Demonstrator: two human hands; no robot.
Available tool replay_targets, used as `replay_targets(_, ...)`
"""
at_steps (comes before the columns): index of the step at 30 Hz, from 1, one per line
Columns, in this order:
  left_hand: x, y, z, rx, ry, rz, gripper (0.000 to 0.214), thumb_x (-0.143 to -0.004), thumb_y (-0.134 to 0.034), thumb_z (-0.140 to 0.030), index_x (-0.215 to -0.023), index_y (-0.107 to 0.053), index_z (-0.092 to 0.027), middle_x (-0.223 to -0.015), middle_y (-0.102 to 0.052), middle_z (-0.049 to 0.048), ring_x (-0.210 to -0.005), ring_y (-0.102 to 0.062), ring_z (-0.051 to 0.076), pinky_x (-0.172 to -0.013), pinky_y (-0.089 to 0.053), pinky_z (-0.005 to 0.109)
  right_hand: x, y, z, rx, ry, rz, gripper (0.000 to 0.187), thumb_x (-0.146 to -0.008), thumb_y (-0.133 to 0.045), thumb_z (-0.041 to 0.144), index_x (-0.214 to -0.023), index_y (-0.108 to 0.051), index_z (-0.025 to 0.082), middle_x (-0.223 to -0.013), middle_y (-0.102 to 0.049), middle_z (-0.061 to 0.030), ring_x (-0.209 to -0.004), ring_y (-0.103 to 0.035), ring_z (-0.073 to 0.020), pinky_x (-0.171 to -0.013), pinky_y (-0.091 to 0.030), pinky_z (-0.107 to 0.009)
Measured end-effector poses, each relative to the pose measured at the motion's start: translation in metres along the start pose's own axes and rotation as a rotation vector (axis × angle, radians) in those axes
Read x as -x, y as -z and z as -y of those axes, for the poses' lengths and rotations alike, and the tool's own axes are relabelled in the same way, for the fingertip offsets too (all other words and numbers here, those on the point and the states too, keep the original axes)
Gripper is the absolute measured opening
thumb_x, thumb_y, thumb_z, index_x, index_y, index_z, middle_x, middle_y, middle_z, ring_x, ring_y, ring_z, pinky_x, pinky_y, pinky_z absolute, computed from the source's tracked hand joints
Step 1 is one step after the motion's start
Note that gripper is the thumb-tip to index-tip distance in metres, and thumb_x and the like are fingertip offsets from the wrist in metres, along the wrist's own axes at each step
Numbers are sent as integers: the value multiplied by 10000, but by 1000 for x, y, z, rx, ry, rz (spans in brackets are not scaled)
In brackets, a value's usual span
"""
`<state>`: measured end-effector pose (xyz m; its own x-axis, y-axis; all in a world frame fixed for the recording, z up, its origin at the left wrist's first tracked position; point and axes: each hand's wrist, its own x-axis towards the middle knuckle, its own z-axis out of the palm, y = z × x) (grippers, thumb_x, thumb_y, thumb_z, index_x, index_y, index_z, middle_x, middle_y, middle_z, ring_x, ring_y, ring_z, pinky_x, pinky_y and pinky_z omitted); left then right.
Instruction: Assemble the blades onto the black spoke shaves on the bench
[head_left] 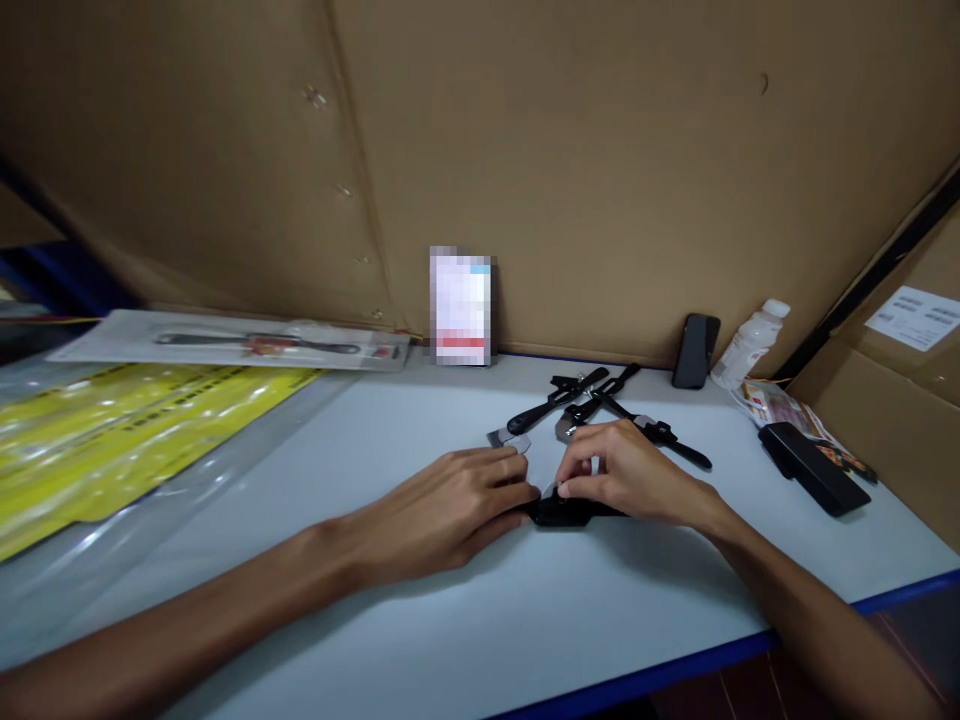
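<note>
A black spokeshave (562, 516) lies flat on the table, mostly hidden beneath my fingers. My left hand (461, 500) is closed on its left end, holding it against the tabletop. With thumb and forefinger, my right hand (626, 470) pinches a small screw at the middle of the same tool; the fingers partly cover it. Just beyond my hands, several more black spokeshaves (551, 402) lie crossed over one another. Near my left fingertips a grey metal blade (510, 438) shows at the edge of that pile.
A lit phone (460, 305) leans against the cardboard wall (570, 180). At the right are a dark phone (696, 350), a plastic bottle (754, 340) and a black case-like object (814, 468). Plastic-covered yellow sheets (150, 430) and a packaged tool (255, 342) occupy the left.
</note>
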<state>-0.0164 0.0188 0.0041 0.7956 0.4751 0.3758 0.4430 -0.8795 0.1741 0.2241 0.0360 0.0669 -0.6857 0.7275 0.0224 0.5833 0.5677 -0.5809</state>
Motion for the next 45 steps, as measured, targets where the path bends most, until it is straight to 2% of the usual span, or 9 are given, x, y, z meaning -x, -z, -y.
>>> replay_targets(5, 0, 0, 1, -12, -4, 22, 304, -1102, -416, -240, -1086, -717, -200, -909, -656, 50, -790, -617, 218, -704, -505, 345, -2, -8, -4, 92, 29, 61, 125, -869, -737, 98, -801, -764, 199, -775, -677, 9, -751, -585, -143, -723, -400, -271)
replay_targets(12, 2, -1, 2, -17, -1, 43, 332, -1117, -391, -246, -1112, -719, -192, -927, -659, 57, -815, -627, 223, -729, -511, 353, -1, -15, -11, 209, 66, 2, 110, -928, -688, 138, -853, -740, 199, -859, -685, -19, -806, -592, -166, -719, -384, -287)
replay_targets(21, 0, -3, 1, 25, 20, 17, 303, -1105, -428, -236, -1094, -728, -189, -918, -657, 53, -800, -626, 210, -720, -505, 330, 0, -15, -8, 280, 146, 22, 155, -937, -616, 89, -841, -708, 169, -847, -669, -43, -774, -569, -166, -711, -390, -296)
replay_targets(24, 1, -3, 2, 43, 17, 4, 285, -1095, -443, -225, -1112, -726, -191, -919, -654, 51, -797, -622, 212, -705, -495, 328, 0, -19, -6, 222, 89, -1, 137, -915, -636, 78, -883, -734, 168, -839, -693, -43, -761, -586, -165, -707, -397, -296)
replay_targets(30, 2, -4, 2, 47, 23, 2, 293, -1101, -434, -239, -1116, -724, -191, -927, -649, 54, -790, -612, 210, -695, -478, 326, -7, -18, -15, -140, -151, 17, 105, -839, -720, 84, -781, -716, 172, -704, -693, 15, -664, -614, -127, -657, -405, -262)
replay_targets(34, 1, -3, 2, 53, 28, -13, 283, -1097, -451, -243, -1108, -731, -198, -913, -648, 48, -776, -616, 203, -691, -479, 315, -7, -16, -15, 62, -130, 6, 140, -879, -736, 195, -748, -690, 182, -711, -672, 13, -657, -557, -129, -626, -330, -280)
replay_targets(40, 1, -3, 2, 61, 26, -18, 273, -1089, -462, -237, -1125, -730, -198, -921, -657, 51, -789, -628, 208, -696, -491, 320, 0, -21, -4, 470, -1, -63, 220, -950, -558, 209, -796, -706, 158, -829, -715, -80, -665, -526, -167, -609, -248, -345)
replay_targets(43, 2, -3, 2, 57, 28, -9, 262, -1080, -472, -230, -1120, -729, -195, -924, -658, 52, -799, -632, 211, -704, -493, 325, 0, -17, -3, 371, 9, -159, 201, -960, -597, 240, -830, -731, 165, -842, -721, -63, -709, -564, -165, -646, -312, -320)
replay_targets(45, 2, -2, 2, 55, 30, -3, 263, -1079, -469, -224, -1110, -729, -196, -928, -662, 53, -807, -634, 211, -712, -496, 325, -2, -15, -5, 213, 9, -153, 105, -927, -673, 233, -885, -757, 186, -826, -717, -25, -732, -588, -150, -693, -364, -292)
